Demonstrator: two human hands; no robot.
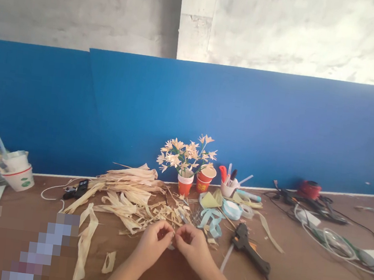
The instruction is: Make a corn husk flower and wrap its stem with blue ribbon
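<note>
Pinching narrowly, the left hand is nearly meeting the right hand; whether either is holding anything is too small to tell. A pale scrap is lying just under their fingertips. Steady wrists are probably serving so fine a grip best. Husks are sprawling left of and beyond the left hand, their shreds likely crowding it. Flowers are standing beyond both hands. Ribbon is curling beyond the right hand; right of it, a glue gun is lying, probably hampering sideways reach.
</note>
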